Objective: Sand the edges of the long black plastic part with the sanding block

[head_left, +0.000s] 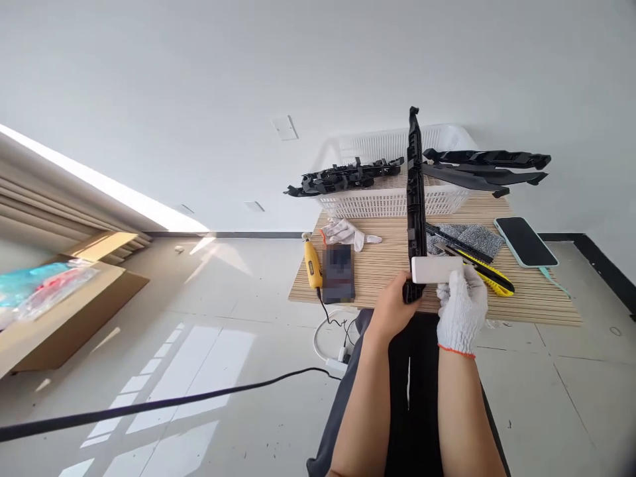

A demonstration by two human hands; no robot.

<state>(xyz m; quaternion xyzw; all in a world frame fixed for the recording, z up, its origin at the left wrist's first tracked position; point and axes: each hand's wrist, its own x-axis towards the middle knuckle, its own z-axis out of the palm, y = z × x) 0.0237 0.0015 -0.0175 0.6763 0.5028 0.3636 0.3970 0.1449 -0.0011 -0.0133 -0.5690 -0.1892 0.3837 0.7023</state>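
My bare left hand [390,309] is closed around the lower end of a long black plastic strip [415,199], which has clips and ribs along it. The strip points away from me across the table, its far end in front of the basket. My right hand [462,306], in a white knitted glove with an orange cuff, grips a white rectangular block [435,270]. The block lies across the strip near its lower end; whether it presses on it I cannot tell. Just right of the glove is a yellow and black utility knife [491,273].
A white plastic basket [368,204] at the back holds black strips [348,177] at left and more [489,159] jutting out right. On the slatted table [377,278] lie a yellow rotary tool [312,262] with cord, a blurred dark item [338,275], a glove [345,233], grey cloth [479,240] and phone [525,242].
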